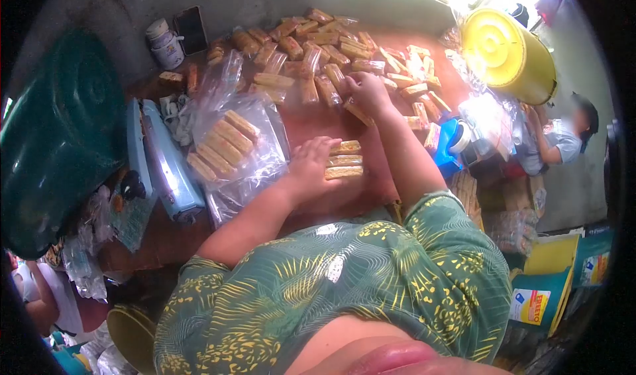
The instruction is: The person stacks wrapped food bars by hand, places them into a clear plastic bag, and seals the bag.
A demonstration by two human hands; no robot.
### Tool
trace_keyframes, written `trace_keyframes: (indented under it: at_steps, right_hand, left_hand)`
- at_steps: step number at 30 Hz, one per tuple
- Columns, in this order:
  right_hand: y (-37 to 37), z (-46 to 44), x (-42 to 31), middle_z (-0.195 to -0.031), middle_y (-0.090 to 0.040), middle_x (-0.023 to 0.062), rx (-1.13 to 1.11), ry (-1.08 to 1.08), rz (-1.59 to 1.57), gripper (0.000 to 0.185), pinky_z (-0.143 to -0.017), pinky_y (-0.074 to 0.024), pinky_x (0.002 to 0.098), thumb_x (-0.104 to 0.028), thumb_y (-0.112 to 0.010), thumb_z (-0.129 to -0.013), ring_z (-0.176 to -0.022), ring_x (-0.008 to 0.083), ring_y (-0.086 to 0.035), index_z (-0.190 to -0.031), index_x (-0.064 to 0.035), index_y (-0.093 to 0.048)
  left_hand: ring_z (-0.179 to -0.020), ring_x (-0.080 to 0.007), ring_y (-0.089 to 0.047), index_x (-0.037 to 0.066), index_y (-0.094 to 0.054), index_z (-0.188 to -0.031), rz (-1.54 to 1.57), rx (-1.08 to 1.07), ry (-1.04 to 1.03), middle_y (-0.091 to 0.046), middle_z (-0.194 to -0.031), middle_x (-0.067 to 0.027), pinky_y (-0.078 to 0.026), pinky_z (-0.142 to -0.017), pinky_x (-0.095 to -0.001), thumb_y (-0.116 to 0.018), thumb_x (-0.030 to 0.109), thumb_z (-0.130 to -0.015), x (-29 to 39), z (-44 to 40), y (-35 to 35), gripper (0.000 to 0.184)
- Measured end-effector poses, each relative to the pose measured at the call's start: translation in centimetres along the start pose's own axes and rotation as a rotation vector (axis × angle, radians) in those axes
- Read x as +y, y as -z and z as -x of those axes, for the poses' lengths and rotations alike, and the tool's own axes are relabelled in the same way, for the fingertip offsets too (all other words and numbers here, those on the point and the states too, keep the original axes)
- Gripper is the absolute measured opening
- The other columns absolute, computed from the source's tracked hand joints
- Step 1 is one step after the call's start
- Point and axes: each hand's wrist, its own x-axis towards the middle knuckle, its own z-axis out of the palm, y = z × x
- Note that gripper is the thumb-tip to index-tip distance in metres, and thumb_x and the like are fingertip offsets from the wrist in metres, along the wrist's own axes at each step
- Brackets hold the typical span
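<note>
My left hand [310,164] rests at the left side of a small stack of biscuit bars [344,160] on the reddish table, its fingers closed against them. Farther forward, my right hand [368,93] reaches into a spread of wrapped bars [324,57]; its fingers are bent, and whatever lies under them is hidden. Several bare bars [224,142] lie side by side on clear plastic bags [265,126] to the left of my left hand. Loose unwrapped bars [417,63] lie right of my right hand.
A light-blue sealer-like device [171,166] and a large green container [59,136] stand left. At right are a blue tape dispenser [450,146], a yellow bucket [510,53] and a seated person [556,140]. White bottles [164,47] stand at the back wall.
</note>
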Motion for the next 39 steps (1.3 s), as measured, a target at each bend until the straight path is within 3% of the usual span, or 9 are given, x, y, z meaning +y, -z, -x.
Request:
trace_keyframes:
  at_steps: [4,12,17,24,28,30,33,34,39]
  right_hand:
    - [-2.8,-3.2,-0.5,-0.104,-0.072,0.0211,-0.034,0.050,0.391,0.048,-0.088,-0.0529,0.0472,-0.047,-0.068,-0.087,-0.093,0.0391,-0.068,-0.115,-0.0083,-0.069]
    - [1.9,-4.6,-1.7,-0.115,-0.070,0.0209,0.038,-0.176,-0.292,0.048,-0.090,-0.0545,0.0386,-0.033,-0.067,-0.093,-0.106,0.0271,-0.068,-0.126,-0.0004,-0.055]
    - [7.3,-5.2,2.3,-0.098,-0.072,0.0159,0.271,0.017,-0.175,0.035,-0.079,-0.0554,0.0361,-0.026,-0.071,-0.091,-0.086,0.0232,-0.069,-0.115,-0.0029,-0.059]
    - [0.7,-1.9,6.4,-0.108,-0.069,0.0216,0.051,0.229,0.349,0.038,-0.087,-0.0531,0.0456,-0.020,-0.070,-0.090,-0.101,0.0383,-0.068,-0.123,-0.0101,-0.056]
    - [2.4,-0.7,1.5,-0.115,-0.068,0.0233,-0.066,-0.147,0.234,0.047,-0.093,-0.0512,0.0426,-0.021,-0.073,-0.088,-0.105,0.0354,-0.067,-0.128,-0.0091,-0.050]
    - [3.0,-0.5,1.6,-0.111,-0.067,0.0184,-0.083,-0.230,-0.199,0.053,-0.088,-0.0528,0.0396,-0.026,-0.077,-0.088,-0.100,0.0284,-0.067,-0.127,-0.0039,-0.049]
    - [2.6,2.2,4.6,-0.108,-0.065,0.0074,-0.113,0.054,-0.244,0.049,-0.085,-0.0531,0.0351,-0.021,-0.074,-0.091,-0.097,0.0182,-0.064,-0.128,-0.0016,-0.047]
    - [3.2,5.0,3.2,-0.113,-0.064,0.0174,-0.148,0.101,-0.299,0.052,-0.090,-0.0516,0.0366,-0.029,-0.078,-0.087,-0.104,0.0225,-0.062,-0.122,0.0001,-0.052]
    - [2.7,13.3,2.2,-0.125,-0.054,0.0175,-0.414,0.130,-0.118,0.041,-0.104,-0.0426,0.0347,-0.027,-0.062,-0.099,-0.121,0.0241,-0.052,-0.128,0.0008,-0.055]
  left_hand:
    - [-0.137,-0.0337,-0.041,0.015,-0.042,-0.146,0.020,-0.012,0.010,-0.046,-0.145,-0.0148,-0.030,-0.115,-0.0480,-0.081,0.050,-0.074,0.4,-0.1,0.5,0.090]
    - [-0.137,-0.0336,-0.042,0.015,-0.044,-0.146,0.038,-0.011,0.010,-0.046,-0.145,-0.0145,-0.032,-0.114,-0.0480,-0.082,0.051,-0.074,0.3,-0.3,0.6,0.089]
    - [-0.136,-0.0332,-0.043,0.014,-0.045,-0.145,0.039,0.005,-0.004,-0.047,-0.144,-0.0143,-0.032,-0.113,-0.0474,-0.082,0.050,-0.073,0.5,0.0,0.7,0.089]
    - [-0.136,-0.0328,-0.043,0.013,-0.044,-0.146,0.047,0.011,-0.020,-0.048,-0.144,-0.0142,-0.032,-0.113,-0.0473,-0.081,0.049,-0.073,-0.1,-0.1,0.0,0.089]
    - [-0.135,-0.0337,-0.043,0.014,-0.043,-0.147,0.035,0.026,-0.028,-0.048,-0.142,-0.0135,-0.032,-0.113,-0.0469,-0.081,0.048,-0.073,-0.2,0.0,-0.2,0.090]
    - [-0.136,-0.0341,-0.042,0.013,-0.043,-0.147,0.019,0.053,-0.037,-0.049,-0.142,-0.0136,-0.032,-0.112,-0.0468,-0.083,0.047,-0.072,-0.1,0.1,-0.1,0.091]
    - [-0.138,-0.0346,-0.039,0.013,-0.041,-0.147,0.064,0.014,-0.009,-0.048,-0.142,-0.0146,-0.031,-0.114,-0.0479,-0.085,0.045,-0.070,0.1,0.0,0.4,0.095]
    - [-0.139,-0.0347,-0.038,0.013,-0.040,-0.148,0.095,-0.020,0.011,-0.047,-0.142,-0.0150,-0.030,-0.115,-0.0485,-0.086,0.044,-0.069,0.2,0.1,0.5,0.097]
    - [-0.146,-0.0373,-0.029,0.013,-0.018,-0.156,0.161,0.028,-0.127,-0.033,-0.154,-0.0187,-0.020,-0.122,-0.0509,-0.089,0.045,-0.065,0.3,0.5,0.0,0.119]
